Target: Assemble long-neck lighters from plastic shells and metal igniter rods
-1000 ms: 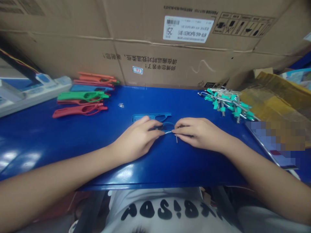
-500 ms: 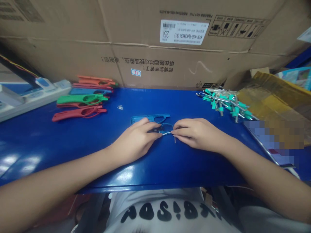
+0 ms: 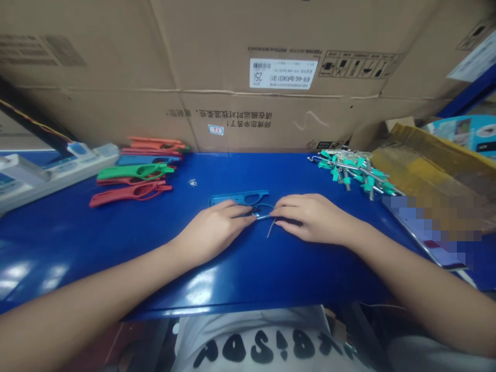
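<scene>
Cardboard panel (image 3: 217, 57), white label (image 3: 284, 74), power strip (image 3: 77, 168) at left, taped carton (image 3: 430, 165) at right

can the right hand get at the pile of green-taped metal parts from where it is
Probably yes: the pile of green-taped metal parts lies a little beyond the right hand, with nothing visible between but blue tabletop. It seems to be pinching the slim silver piece, though.

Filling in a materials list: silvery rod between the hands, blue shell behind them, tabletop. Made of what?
Silvery rod: probably metal, shiny; bright streak, though small in view.
Blue shell: likely moulded plastic, satin; even colour, open loop.
Tabletop: glossy, with glare spots; painted metal or laminate, can't tell.
</scene>
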Motion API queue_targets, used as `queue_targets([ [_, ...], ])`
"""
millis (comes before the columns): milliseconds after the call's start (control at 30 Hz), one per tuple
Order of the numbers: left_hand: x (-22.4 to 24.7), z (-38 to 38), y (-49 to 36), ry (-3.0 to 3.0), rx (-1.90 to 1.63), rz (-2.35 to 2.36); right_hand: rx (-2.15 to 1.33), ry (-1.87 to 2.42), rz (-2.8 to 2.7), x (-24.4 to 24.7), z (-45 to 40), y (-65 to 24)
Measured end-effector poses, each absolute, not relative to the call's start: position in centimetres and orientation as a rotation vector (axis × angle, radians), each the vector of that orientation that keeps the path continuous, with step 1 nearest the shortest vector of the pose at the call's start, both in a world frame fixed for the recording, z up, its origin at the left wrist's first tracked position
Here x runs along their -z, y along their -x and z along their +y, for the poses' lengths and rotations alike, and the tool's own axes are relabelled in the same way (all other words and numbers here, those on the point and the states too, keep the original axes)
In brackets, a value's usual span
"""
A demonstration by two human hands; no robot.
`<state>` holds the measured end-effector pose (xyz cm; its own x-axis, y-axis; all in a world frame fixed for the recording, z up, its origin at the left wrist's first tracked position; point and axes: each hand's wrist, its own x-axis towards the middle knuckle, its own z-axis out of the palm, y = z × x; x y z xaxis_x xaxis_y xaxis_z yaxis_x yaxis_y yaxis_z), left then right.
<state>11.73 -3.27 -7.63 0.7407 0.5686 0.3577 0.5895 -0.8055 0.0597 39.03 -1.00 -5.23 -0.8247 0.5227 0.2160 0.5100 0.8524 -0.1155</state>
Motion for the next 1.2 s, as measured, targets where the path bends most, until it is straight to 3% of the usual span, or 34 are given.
queue_targets([
  [367, 7.0, -3.5, -11.6, 2.882, 0.478, -0.887, -0.06, 0.884, -2.647, 4.7, -0.7, -39.2],
  [600, 6.7, -3.5, -11.5, 2.898, 0.465, -0.915, 0.398, 1.762, -2.201, 4.4, 3.4, -44.2],
  [833, 7.2, -2.8, -11.0, 2.929, 0.547, -0.925, 0.23, 2.447, -1.988, 4.3, 5.1, -46.3],
  [1200, 6.0, -3.1, -11.3, 2.975, 0.546, -0.99, -0.135, 1.977, -2.025, 5.6, 6.1, -46.1],
])
